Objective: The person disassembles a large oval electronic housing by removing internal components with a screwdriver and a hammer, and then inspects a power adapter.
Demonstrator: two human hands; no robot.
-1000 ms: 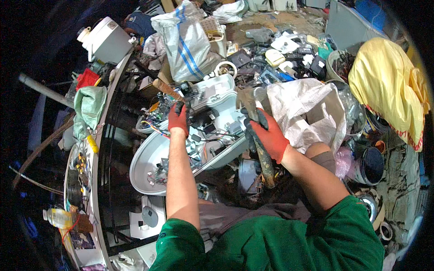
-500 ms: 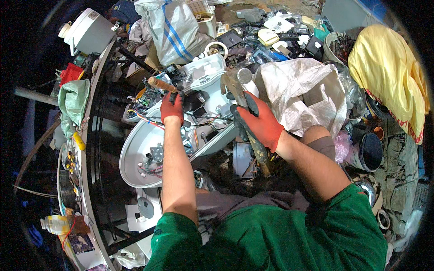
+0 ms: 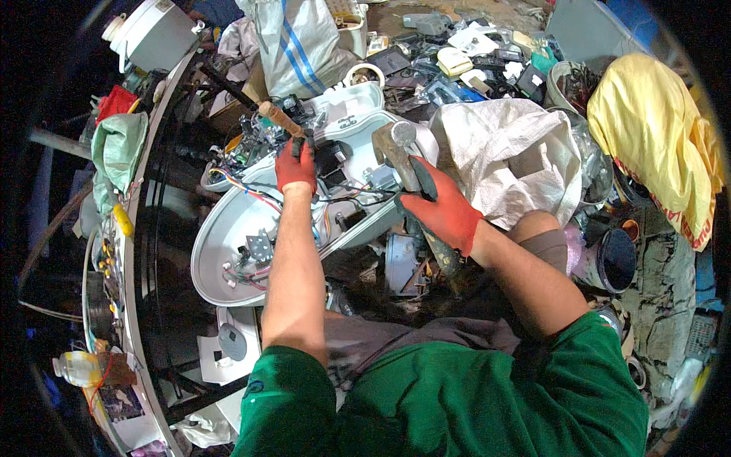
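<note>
My left hand (image 3: 295,164), in a red and black glove, is closed around a tool with a worn wooden handle (image 3: 279,118); the handle tilts up and to the left, and its working end is hidden. Beneath that hand lies a long, rounded light-grey plastic housing (image 3: 217,259). Inside it are coloured wires (image 3: 251,193), a dark metal bracket (image 3: 260,247) and black parts. To the right, my right hand (image 3: 444,209), gloved alike, grips a hammer (image 3: 394,152) by its handle. The hammer's metal head stands over the housing's right end.
A white woven sack (image 3: 510,145) lies to the right of the hammer, with a yellow sack (image 3: 647,122) beyond. Scrap electronics (image 3: 464,61) are heaped at the back. A curved rim (image 3: 145,251) runs down the left side, near a white jug (image 3: 152,34). A dark bucket (image 3: 613,259) stands right.
My left hand and its wooden-handled tool have shifted slightly up and right in the picture. The hammer stays in my right hand, its head now turned a little differently. The whole view has shifted slightly.
</note>
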